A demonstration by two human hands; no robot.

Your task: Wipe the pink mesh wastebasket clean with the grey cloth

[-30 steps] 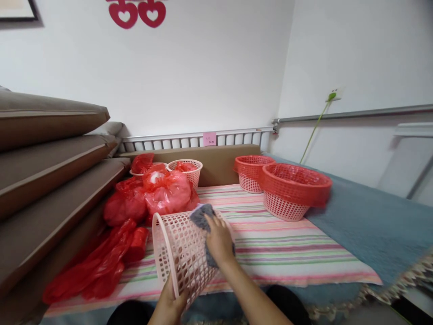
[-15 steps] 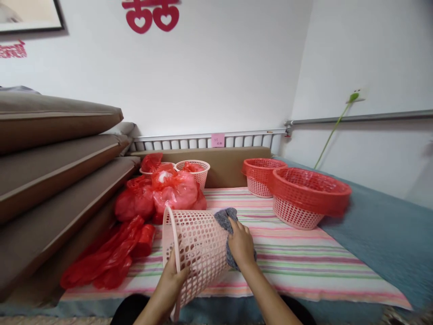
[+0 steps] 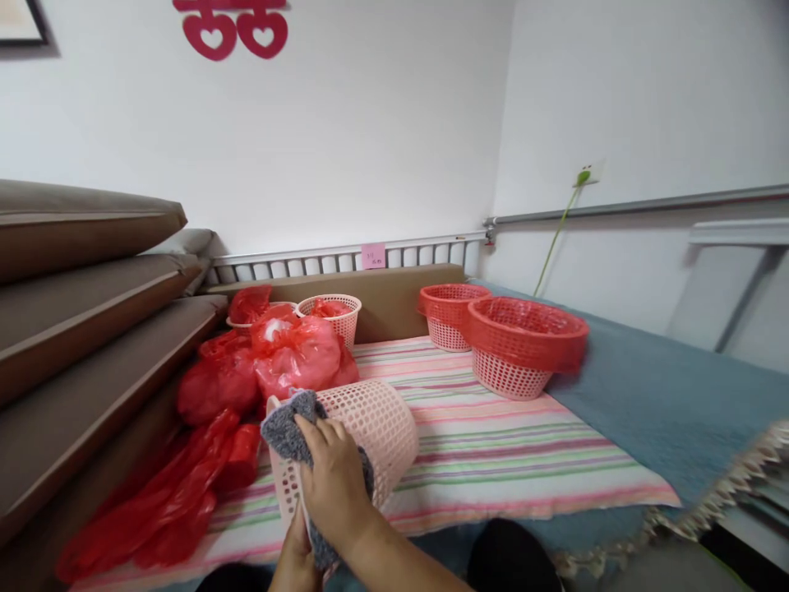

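Observation:
A pink perforated plastic basket (image 3: 376,419) lies on its side in front of me, its open rim facing left. My right hand (image 3: 333,481) presses a grey cloth (image 3: 287,429) against the outside of the basket near the rim, fingers curled on the cloth. Below it, my left hand (image 3: 299,551) grips the rim at the near side, partly covered by the cloth and my right hand. Just behind the basket sit tied red plastic bags (image 3: 302,353) with filled contents.
Loose red plastic bags (image 3: 154,501) lie at the left, beside stacked brown cushions (image 3: 92,345). Two baskets lined with red bags, a nearer one (image 3: 511,374) and a farther one (image 3: 447,335), stand at the right on the striped cloth (image 3: 493,460). Another pink basket (image 3: 346,325) stands at the back.
My right hand has slid the grey cloth from the basket's base end leftward to its rim, close to my left hand. The view has turned somewhat to the right.

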